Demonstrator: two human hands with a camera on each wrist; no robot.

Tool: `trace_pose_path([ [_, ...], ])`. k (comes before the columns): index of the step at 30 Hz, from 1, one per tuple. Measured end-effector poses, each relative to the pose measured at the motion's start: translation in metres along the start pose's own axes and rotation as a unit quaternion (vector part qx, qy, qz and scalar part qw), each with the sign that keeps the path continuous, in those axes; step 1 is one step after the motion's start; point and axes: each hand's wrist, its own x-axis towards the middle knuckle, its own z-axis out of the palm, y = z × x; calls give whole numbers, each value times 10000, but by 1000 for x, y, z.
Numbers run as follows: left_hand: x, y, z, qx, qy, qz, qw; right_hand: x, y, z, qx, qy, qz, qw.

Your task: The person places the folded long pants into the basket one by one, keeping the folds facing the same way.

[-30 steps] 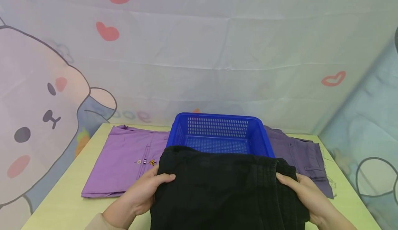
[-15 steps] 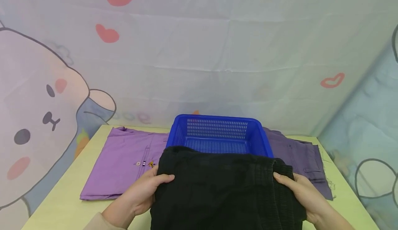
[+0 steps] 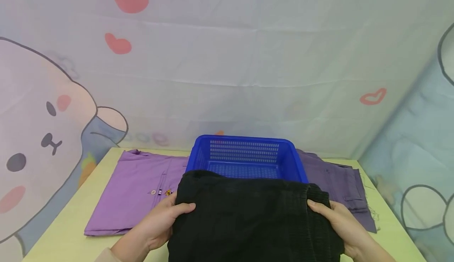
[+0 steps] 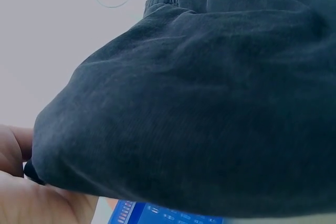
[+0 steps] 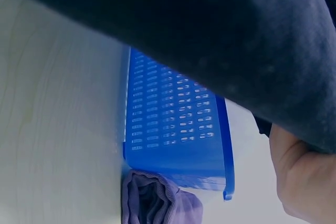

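A folded black pair of elastic-waist trousers (image 3: 244, 218) is held up in front of the blue basket, its lower part cut off by the head view's bottom edge. My left hand (image 3: 156, 224) grips its left side, thumb on top and fingers hidden beneath. On the ribbed waistband side, my right hand (image 3: 349, 230) pinches the cloth the same way. The left wrist view has the trousers' underside (image 4: 184, 103) spanning most of the picture, with part of the left hand (image 4: 42, 192) at its edge. In the right wrist view, the right hand (image 5: 310, 177) holds the other end.
The blue perforated basket (image 3: 294, 155) stands at the back of the pale wooden table (image 3: 60, 232). Left of it lies a folded purple garment (image 3: 131, 195) with buttons; to its right, a folded dull-purple garment (image 3: 340, 183) with frayed edges. A printed cloth (image 3: 227, 69) hangs behind.
The head view has tilted slightly, so the scene sits a little lower and further left. Both hands keep their grip on the black trousers, which stay in front of the basket.
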Motion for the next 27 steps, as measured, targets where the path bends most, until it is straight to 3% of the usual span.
trace_pose_path([
  [4, 0, -1, -2, 6, 21, 43, 10000, 2, 2, 3, 20, 130, -49, 9999],
  [11, -1, -2, -2, 44, 115, 52, 9999, 4, 2, 1, 887, -931, -228, 9914],
  [17, 1, -2, -1, 63, 129, 39, 9999, 5, 3, -4, 1311, -1463, -338, 9799],
  [20, 2, -2, 0, 75, 132, 62, 9999, 5, 3, -4, 1177, -1350, -390, 9831],
  [22, 3, -2, 0, 74, 132, 81, 9999, 5, 3, -2, 891, -913, -394, 9910],
  [27, 5, -1, -1, 46, 78, 113, 9999, 6, 3, -1, 551, -499, -334, 9967],
])
